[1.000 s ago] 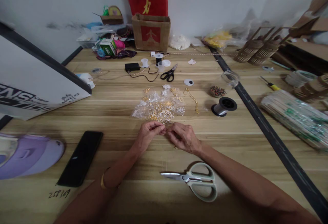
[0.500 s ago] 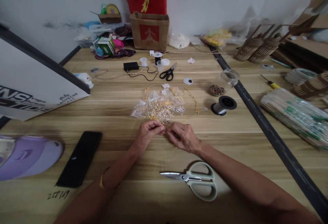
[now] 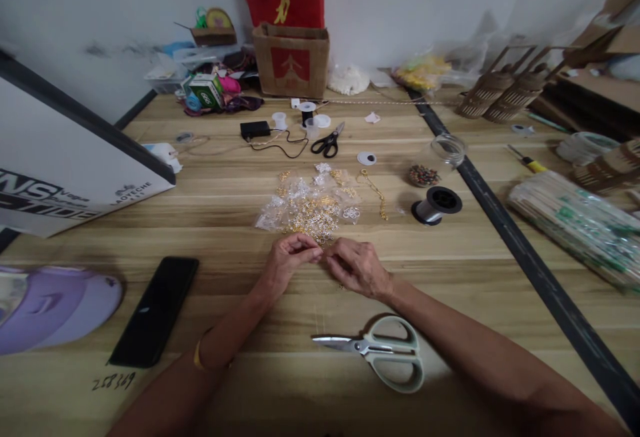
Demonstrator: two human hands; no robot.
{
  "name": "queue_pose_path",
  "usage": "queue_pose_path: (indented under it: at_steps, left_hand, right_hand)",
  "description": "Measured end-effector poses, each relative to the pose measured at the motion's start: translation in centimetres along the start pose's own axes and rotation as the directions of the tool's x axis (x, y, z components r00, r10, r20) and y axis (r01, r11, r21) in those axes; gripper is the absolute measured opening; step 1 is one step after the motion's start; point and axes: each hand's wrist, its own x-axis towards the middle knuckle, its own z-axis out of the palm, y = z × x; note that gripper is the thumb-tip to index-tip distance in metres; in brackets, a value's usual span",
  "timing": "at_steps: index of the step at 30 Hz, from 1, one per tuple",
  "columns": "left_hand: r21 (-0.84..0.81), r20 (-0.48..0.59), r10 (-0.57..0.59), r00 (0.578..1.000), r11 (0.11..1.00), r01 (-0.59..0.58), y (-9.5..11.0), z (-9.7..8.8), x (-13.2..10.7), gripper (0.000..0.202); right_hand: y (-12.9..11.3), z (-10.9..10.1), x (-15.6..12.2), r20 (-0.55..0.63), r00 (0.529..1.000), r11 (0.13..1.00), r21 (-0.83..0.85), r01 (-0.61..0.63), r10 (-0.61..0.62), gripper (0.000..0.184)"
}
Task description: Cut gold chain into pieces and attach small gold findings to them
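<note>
My left hand and my right hand meet fingertip to fingertip on the wooden table, both pinched on something too small to make out. A thin clear thread hangs from the pinch toward me. Just beyond my fingers lies a pile of small plastic bags with gold and silver findings. Grey-green scissors lie near my right forearm. A gold chain and a spool of clear thread lie to the right of the pile.
A black phone and a purple cap lie at the left, by a white box. Black scissors, a bead dish, a glass jar, a cardboard box and a bagged stick bundle sit farther off.
Both hands stay pinched together in the same spot. Only the view has shifted slightly.
</note>
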Motion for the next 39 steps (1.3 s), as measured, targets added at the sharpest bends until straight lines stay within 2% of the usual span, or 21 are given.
queue_pose_path:
  at_steps: [5,22,39]
  left_hand:
    - [-0.046,0.008,-0.012,1.000,0.999,0.012,-0.48,-0.17,0.14,0.027]
    - [0.015,0.027,-0.007,1.000,1.000,0.006,-0.20,-0.01,0.04,0.016]
    - [0.048,0.057,-0.027,0.998,0.999,0.024,0.17,0.04,-0.05,0.016]
  right_hand:
    - [0.02,0.03,0.05,-0.007,1.000,1.000,0.005,0.005,-0.005,0.005]
    - [-0.01,0.01,0.08,-0.014,1.000,1.000,0.013,0.002,-0.002,0.006]
    - [0.01,-0.06,0.13,-0.017,1.000,0.999,0.048,-0.003,0.004,0.007]
